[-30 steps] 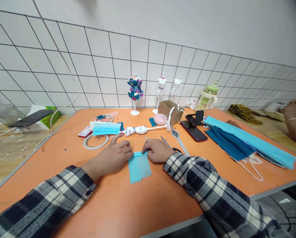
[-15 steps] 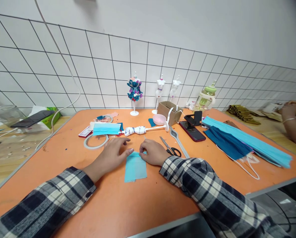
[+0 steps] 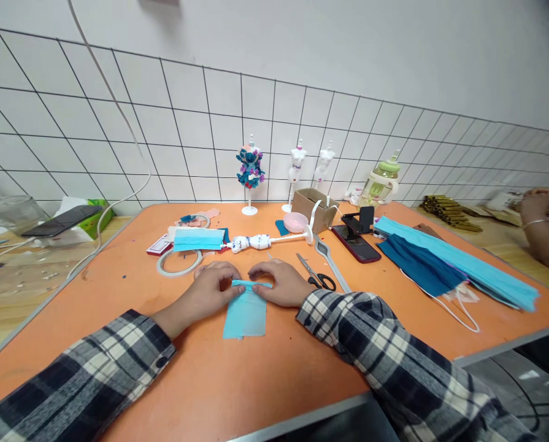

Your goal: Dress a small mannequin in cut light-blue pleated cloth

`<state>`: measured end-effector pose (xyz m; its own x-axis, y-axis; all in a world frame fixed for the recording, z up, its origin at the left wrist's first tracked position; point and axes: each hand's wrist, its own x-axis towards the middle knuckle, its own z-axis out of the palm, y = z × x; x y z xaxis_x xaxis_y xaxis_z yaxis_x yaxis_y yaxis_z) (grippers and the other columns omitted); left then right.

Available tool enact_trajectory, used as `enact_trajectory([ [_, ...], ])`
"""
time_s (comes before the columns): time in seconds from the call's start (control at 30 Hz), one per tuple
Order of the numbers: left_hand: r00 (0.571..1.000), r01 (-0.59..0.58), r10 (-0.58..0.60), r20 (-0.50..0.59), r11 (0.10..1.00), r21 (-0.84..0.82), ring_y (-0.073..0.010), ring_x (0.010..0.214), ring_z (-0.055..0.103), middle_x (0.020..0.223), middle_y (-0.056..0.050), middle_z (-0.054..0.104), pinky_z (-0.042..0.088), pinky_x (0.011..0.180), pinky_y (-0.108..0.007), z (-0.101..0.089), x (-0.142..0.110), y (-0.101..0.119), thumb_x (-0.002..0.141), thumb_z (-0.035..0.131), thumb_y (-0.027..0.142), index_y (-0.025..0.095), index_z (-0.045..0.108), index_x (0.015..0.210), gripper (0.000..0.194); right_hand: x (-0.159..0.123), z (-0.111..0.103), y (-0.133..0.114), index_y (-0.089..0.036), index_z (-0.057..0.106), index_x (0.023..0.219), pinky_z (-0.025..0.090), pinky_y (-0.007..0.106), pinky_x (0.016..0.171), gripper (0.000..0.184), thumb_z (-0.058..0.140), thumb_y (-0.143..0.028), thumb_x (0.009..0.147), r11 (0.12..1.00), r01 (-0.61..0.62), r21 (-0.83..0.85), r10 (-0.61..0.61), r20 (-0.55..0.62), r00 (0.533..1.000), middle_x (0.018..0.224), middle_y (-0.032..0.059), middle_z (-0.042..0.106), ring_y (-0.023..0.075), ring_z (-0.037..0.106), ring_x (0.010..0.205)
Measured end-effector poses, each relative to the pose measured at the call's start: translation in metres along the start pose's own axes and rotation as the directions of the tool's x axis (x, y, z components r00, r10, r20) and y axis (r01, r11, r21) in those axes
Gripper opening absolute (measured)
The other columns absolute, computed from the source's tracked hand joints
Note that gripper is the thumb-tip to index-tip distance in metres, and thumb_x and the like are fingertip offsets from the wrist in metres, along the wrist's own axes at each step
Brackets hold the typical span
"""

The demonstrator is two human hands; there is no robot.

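A light-blue piece of fabric (image 3: pixel 245 314) lies on the orange table in front of me, its far edge folded into a narrow strip. My left hand (image 3: pixel 213 285) pinches the far left corner between thumb and fingers. At the far edge's right part, my right hand (image 3: pixel 278 283) grips the fold with thumb and fingertips. Just right of that hand lie scissors (image 3: pixel 318 277) with black handles. Beyond my hands a small white mannequin (image 3: pixel 251 243) with blue marks rests on its side. A roll of white tape (image 3: pixel 161 267) lies beyond my left hand.
Light-blue pleated fabric (image 3: pixel 198 239) lies at the back left. Decorated (image 3: pixel 249 169) and plain mannequins (image 3: pixel 297 161) stand behind, beside a cardboard box (image 3: pixel 318 209). Right of them are a phone (image 3: pixel 356 244), a dark-blue mask (image 3: pixel 421 264) and a bottle (image 3: pixel 382 181). Another person's hands (image 3: pixel 543 212) show far right.
My left hand has closed onto the fabric's far edge, and my right hand has shifted its grip. The far edge now shows a straight fold; the near edge has slid slightly left.
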<state>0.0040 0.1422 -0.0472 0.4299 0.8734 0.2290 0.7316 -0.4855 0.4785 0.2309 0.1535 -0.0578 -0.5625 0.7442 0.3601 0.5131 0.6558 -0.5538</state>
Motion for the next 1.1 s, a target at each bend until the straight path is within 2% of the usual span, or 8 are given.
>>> enact_trajectory([
  [0.17,1.0,-0.022,0.022,-0.015,0.999,-0.026,-0.0268,0.097,0.064,0.094,-0.005,0.074,0.045,0.091,-0.04,0.002,-0.003,0.004,0.087,0.06,0.048,0.023,0.071,0.087,0.027,0.003,0.002,0.0,-0.023,0.073,0.081,0.047,0.03,0.079,0.004,0.074,-0.019,0.081,0.999,0.015,0.05,-0.011,-0.079,0.997,0.08,-0.0026,0.075,0.0169,0.066,0.081],
  [0.33,0.995,0.034,-0.038,-0.09,0.998,-0.048,-0.0306,0.101,0.066,0.106,-0.004,0.076,0.05,0.087,-0.041,0.008,-0.002,-0.001,0.071,0.076,0.049,0.027,0.073,0.101,0.038,0.002,-0.013,-0.007,-0.022,0.07,0.085,0.046,0.037,0.088,0.008,0.064,-0.023,0.089,0.999,0.029,0.04,-0.012,-0.369,0.929,0.093,0.0039,0.075,0.0213,0.064,0.094],
  [0.43,0.969,0.06,-0.061,-0.238,0.998,-0.009,-0.0307,0.103,0.066,0.102,-0.005,0.076,0.048,0.092,-0.044,0.004,0.002,-0.011,0.083,0.063,0.044,0.026,0.075,0.091,0.022,-0.003,-0.023,-0.013,-0.024,0.07,0.085,0.045,0.038,0.089,0.011,0.063,-0.028,0.091,0.974,0.213,-0.071,-0.221,-0.465,0.857,0.092,0.0031,0.075,0.0203,0.064,0.091],
  [0.57,0.897,0.144,-0.137,-0.42,0.989,-0.015,-0.0324,0.117,0.06,0.121,-0.009,0.07,0.043,0.101,-0.047,-0.011,0.006,-0.019,0.095,0.049,0.046,0.023,0.068,0.116,0.036,-0.01,-0.025,-0.016,-0.028,0.073,0.089,0.041,0.036,0.084,0.016,0.059,-0.029,0.096,0.865,0.396,-0.308,-0.468,-0.211,0.858,0.095,-0.0006,0.077,0.0191,0.062,0.09],
  [0.77,0.825,0.05,-0.028,-0.564,0.998,0.024,-0.0269,0.107,0.061,0.109,-0.007,0.068,0.043,0.098,-0.044,-0.017,-0.005,-0.001,0.102,0.039,0.041,0.024,0.053,0.131,0.036,-0.009,-0.023,-0.011,-0.026,0.073,0.098,0.035,0.039,0.09,0.025,0.049,-0.032,0.102,0.887,0.297,-0.354,-0.305,0.034,0.952,0.109,0.0025,0.075,0.0219,0.058,0.105],
  [0.93,0.94,-0.204,0.229,-0.252,0.972,0.12,-0.03,0.101,0.061,0.104,-0.007,0.07,0.041,0.091,-0.044,-0.014,-0.012,0.016,0.085,0.06,0.067,0.023,0.063,0.108,0.05,-0.006,-0.021,-0.006,-0.025,0.074,0.094,0.034,0.037,0.088,0.016,0.059,-0.03,0.097,0.898,0.263,-0.352,-0.267,0.039,0.963,0.098,0.0037,0.075,0.0213,0.058,0.1],
  [1.03,0.973,-0.209,0.225,-0.042,0.948,0.241,-0.0302,0.093,0.061,0.093,-0.005,0.072,0.038,0.086,-0.045,-0.01,-0.013,0.025,0.066,0.074,0.074,0.023,0.066,0.099,0.061,-0.005,-0.019,-0.006,-0.024,0.075,0.093,0.034,0.036,0.087,0.01,0.065,-0.027,0.092,0.921,0.219,-0.324,-0.207,0.07,0.976,0.093,0.0046,0.072,0.0207,0.059,0.097],
  [1.1,0.978,-0.204,0.21,0.013,0.932,0.299,-0.0281,0.089,0.061,0.087,-0.004,0.072,0.036,0.083,-0.045,-0.007,-0.013,0.028,0.072,0.073,0.069,0.023,0.068,0.092,0.051,-0.004,-0.018,-0.006,-0.024,0.076,0.094,0.033,0.037,0.087,0.01,0.067,-0.026,0.091,0.938,0.19,-0.291,-0.164,0.11,0.98,0.091,0.0049,0.072,0.0211,0.06,0.096],
])
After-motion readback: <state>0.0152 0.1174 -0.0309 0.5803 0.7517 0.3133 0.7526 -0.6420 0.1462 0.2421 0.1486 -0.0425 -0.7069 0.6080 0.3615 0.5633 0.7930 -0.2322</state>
